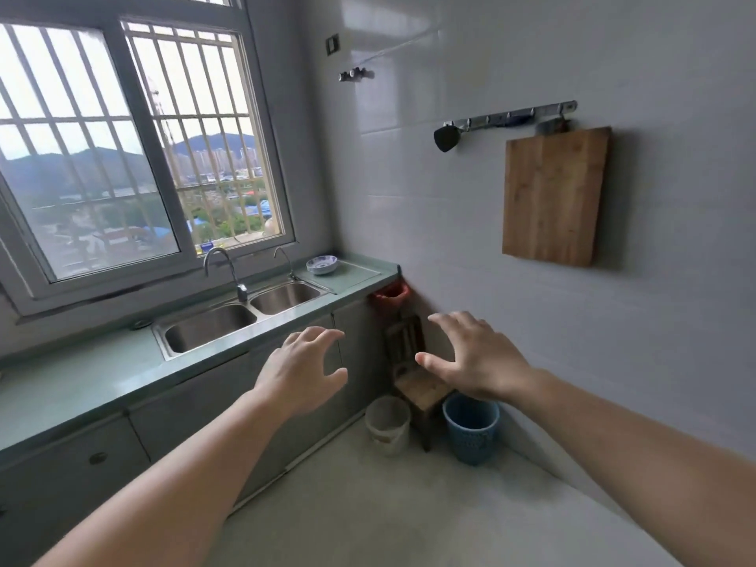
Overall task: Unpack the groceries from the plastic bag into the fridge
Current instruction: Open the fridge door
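Note:
Both my arms reach forward into the air above the kitchen floor. My left hand (300, 368) hovers in front of the cabinet doors, fingers spread and loosely bent, holding nothing. My right hand (476, 356) hovers beside it near the tiled wall, fingers spread, also empty. No plastic bag, groceries or fridge are in view. A red plastic bag (390, 294) hangs at the counter's far end by the wall; its contents are hidden.
A green counter (82, 382) with a double steel sink (241, 315) runs along the left under a barred window. A bowl (322, 263) sits at its far end. A small wooden chair (417, 382), white bucket (386, 423) and blue basket (470, 427) crowd the corner. A cutting board (554, 196) hangs on the right wall.

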Motion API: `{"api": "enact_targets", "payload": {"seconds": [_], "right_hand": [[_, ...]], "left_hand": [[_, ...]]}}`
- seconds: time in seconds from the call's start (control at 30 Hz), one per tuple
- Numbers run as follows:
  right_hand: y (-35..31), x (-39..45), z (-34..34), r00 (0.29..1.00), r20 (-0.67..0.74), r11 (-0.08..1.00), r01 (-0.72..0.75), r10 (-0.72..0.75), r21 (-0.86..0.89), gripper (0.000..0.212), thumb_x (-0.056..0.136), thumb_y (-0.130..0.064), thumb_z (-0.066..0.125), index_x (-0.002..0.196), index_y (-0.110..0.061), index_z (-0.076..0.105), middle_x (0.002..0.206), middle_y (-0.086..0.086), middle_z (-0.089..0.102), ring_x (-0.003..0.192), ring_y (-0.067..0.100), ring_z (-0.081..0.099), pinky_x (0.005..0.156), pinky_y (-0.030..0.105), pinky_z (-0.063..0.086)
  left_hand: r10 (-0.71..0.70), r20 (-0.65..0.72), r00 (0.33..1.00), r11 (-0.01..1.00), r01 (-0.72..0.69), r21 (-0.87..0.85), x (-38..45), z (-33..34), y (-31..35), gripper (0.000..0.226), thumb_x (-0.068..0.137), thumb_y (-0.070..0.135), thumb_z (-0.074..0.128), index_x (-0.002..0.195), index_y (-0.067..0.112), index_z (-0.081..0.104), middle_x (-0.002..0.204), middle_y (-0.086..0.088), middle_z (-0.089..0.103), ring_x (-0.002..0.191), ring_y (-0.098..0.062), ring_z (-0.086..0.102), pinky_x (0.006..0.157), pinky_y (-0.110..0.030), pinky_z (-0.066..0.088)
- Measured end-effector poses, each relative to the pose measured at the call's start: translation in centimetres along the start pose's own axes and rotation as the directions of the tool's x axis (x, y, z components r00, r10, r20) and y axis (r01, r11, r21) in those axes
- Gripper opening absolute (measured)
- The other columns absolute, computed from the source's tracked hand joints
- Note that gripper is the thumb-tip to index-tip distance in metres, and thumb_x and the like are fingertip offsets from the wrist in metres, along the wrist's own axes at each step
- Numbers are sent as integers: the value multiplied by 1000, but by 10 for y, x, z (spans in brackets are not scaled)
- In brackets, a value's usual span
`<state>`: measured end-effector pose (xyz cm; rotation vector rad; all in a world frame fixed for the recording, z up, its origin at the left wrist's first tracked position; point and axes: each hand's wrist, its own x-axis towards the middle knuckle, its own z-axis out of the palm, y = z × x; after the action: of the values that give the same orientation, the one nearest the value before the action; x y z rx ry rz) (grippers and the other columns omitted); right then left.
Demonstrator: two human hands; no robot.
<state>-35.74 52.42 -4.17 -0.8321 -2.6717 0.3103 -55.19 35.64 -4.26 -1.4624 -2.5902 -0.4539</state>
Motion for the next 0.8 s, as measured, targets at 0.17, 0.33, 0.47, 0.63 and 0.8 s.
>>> {"api": "enact_targets", "payload": {"seconds": [0.17, 0.33, 0.47, 0.63, 0.8], "right_hand": [[36, 43, 5, 982, -28, 979, -191, 189, -76, 73, 88, -68, 39, 148, -30, 23, 154, -2, 25, 138, 23, 32, 108, 45, 36], [51, 92, 9, 925, -108, 918, -377, 365, -126, 73, 88, -68, 37, 148, -28, 24, 154, -1, 24, 137, 23, 32, 106, 45, 37], [60, 107, 3, 864, -182, 845, -500, 470, -191, 71, 89, -67, 37, 147, -28, 25, 154, -4, 22, 138, 21, 30, 105, 43, 36], [90, 105, -16, 768, -272, 742, -636, 580, -213, 70, 88, -66, 39, 146, -28, 26, 151, -4, 26, 137, 21, 31, 105, 42, 36], [138, 104, -22, 694, -310, 676, -714, 650, -181, 70, 88, -66, 41, 145, -28, 27, 149, -4, 30, 136, 21, 33, 105, 42, 35]], "left_hand": [[143, 18, 990, 988, -142, -59, 89, 36, -5, 60, 86, 46, 56, 142, 36, 38, 147, 9, 40, 136, -16, 34, 108, -39, 37], [311, 23, 950, 941, -305, -149, 184, 59, -16, 62, 87, 47, 56, 144, 36, 36, 151, 8, 36, 140, -18, 29, 111, -40, 33], [454, 36, 891, 875, -437, -209, 242, 71, -5, 61, 88, 48, 56, 144, 36, 35, 151, 6, 37, 138, -20, 32, 110, -42, 35], [615, 19, 789, 760, -585, -284, 287, 86, 51, 59, 90, 49, 54, 144, 35, 34, 151, 6, 37, 135, -20, 36, 106, -40, 39], [708, 17, 706, 675, -669, -311, 316, 109, 111, 58, 91, 46, 53, 145, 34, 34, 150, 9, 37, 135, -17, 35, 104, -37, 38]]}}
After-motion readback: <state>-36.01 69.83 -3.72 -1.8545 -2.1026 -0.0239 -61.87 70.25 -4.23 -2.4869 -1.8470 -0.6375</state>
